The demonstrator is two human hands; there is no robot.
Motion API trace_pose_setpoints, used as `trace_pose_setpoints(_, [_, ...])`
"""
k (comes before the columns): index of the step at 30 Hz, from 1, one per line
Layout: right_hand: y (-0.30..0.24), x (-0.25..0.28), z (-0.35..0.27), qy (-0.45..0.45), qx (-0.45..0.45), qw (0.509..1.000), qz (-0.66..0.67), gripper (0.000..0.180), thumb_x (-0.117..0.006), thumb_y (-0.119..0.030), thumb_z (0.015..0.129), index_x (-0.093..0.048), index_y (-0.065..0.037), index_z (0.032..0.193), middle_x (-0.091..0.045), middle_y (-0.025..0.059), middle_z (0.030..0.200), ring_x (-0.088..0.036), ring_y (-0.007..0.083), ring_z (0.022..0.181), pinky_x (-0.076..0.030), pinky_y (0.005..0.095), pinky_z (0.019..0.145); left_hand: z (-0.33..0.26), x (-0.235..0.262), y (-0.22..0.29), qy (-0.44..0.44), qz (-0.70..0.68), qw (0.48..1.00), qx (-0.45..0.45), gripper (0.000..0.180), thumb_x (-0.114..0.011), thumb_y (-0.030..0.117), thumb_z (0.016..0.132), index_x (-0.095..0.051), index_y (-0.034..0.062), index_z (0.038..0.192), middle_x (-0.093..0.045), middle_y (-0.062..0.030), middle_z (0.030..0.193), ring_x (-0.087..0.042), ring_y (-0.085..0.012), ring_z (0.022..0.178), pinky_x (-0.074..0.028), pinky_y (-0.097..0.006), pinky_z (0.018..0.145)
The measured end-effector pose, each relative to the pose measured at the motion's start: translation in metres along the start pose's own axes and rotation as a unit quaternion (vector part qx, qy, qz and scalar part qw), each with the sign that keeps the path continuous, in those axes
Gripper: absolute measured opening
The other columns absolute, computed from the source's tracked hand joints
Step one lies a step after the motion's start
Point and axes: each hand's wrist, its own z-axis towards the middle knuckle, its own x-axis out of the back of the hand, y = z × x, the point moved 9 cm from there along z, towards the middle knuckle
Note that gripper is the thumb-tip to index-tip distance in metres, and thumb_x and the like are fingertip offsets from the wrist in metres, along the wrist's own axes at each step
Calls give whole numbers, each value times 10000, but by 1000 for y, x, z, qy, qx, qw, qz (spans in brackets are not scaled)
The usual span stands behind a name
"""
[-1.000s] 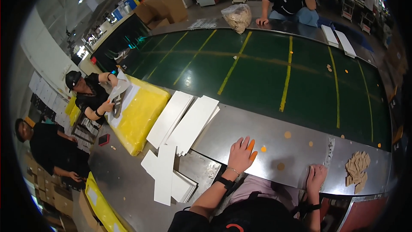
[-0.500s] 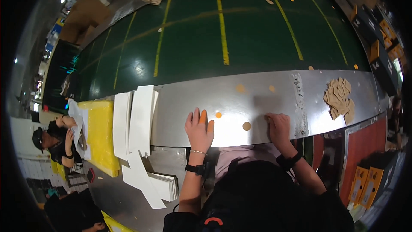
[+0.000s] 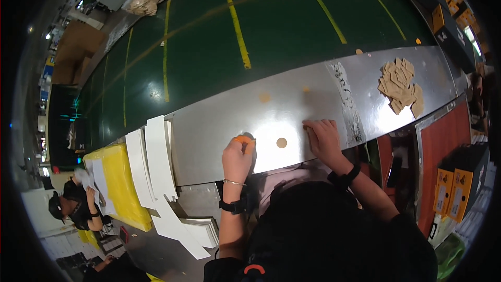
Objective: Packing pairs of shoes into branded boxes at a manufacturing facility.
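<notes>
My left hand (image 3: 237,157) rests at the metal table's near side with its fingers curled in. Orange covers sit on some of its fingertips, and what lies between them is hidden. To its right, apart from both hands, a small round brown disc (image 3: 282,143) lies flat on the shiny metal table (image 3: 209,125). Beyond that disc, my right hand (image 3: 324,140) touches down with thumb and forefinger pinched together. Whatever that pinch holds is too small to make out.
A pile of brown cardboard pieces (image 3: 401,86) lies on the right. White card strips (image 3: 160,156) and a yellow wrapped stack (image 3: 122,183) are at the left. Past the table runs a green conveyor belt (image 3: 203,47). Shoe-type boxes (image 3: 453,193) stand at right; another person (image 3: 73,203) works far left.
The view has turned and shifted. My left hand has gone from spread fingers to curled ones, and the small orange dot beside it is no longer visible. My right hand stays pinched.
</notes>
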Motion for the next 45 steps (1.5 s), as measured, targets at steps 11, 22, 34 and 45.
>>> trace_pose_setpoints(11, [7,2,-5,-5,-14,1000,22,197,-613,-13,860,-647,-82,1041,-683,44,890,-594,247,810,-413,369,802,10,-32,83,-88,-54,990,-99,99,-692,151,840,-680,61,879,-651,-141,848,-638,-346,761,-511,-396,683])
trace_pose_setpoints(22, [1,2,-5,3,-4,999,48,183,-621,-20,857,-638,-82,1029,-688,39,955,-570,229,786,-407,374,810,105,-124,152,-130,81,966,-209,84,-621,71,836,-660,7,874,-647,-190,878,-626,-387,805,-511,-449,723])
trace_pose_setpoints(34, [6,5,-6,13,-8,998,58,169,-633,-83,877,-669,-85,1042,-694,22,946,-569,206,824,-405,354,829,88,-95,87,-119,-10,988,-103,101,-680,72,862,-644,-16,898,-681,-174,870,-688,-291,747,-521,-360,660])
trace_pose_setpoints(45, [0,9,-5,9,-8,998,58,197,-640,-90,883,-672,-92,1078,-690,16,932,-557,204,814,-404,350,840,94,-44,69,31,163,971,-172,89,-689,38,830,-682,-20,897,-685,-194,895,-686,-348,762,-545,-372,672])
